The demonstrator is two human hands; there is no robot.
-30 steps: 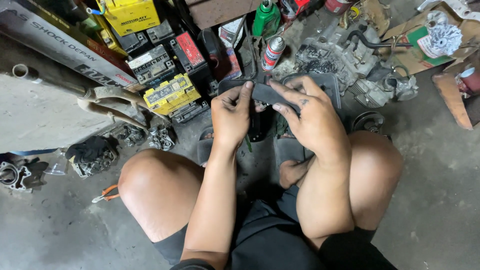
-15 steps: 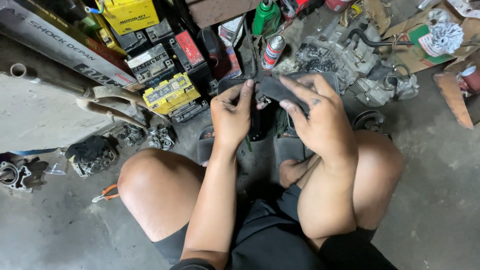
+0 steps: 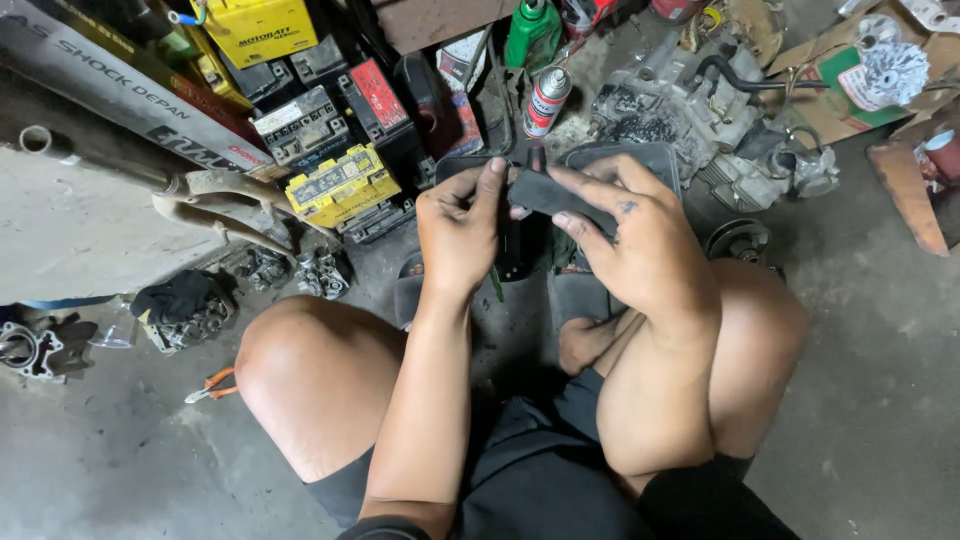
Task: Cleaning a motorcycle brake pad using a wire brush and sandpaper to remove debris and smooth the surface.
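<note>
I squat on a concrete floor with both knees up. Between my hands is a flat dark rubber strip [image 3: 548, 192], held level in front of me. My left hand [image 3: 462, 232] pinches its left end with thumb and fingers. My right hand [image 3: 632, 240] grips the strip's right part, fingers laid along its top. Below the strip stands a narrow black part [image 3: 514, 250], partly hidden by my hands. A black tray [image 3: 655, 156] lies just behind my right hand.
Several yellow and black batteries [image 3: 338, 184] are stacked at the upper left. A spray can [image 3: 547, 100] and a green bottle [image 3: 531, 32] stand ahead. A greasy engine block [image 3: 715, 120] sits at the upper right. Orange-handled pliers [image 3: 212, 386] lie left of my knee.
My right hand has slid along the strip and its fingers have shifted on top of it. My left hand stays pinched on the left end.
</note>
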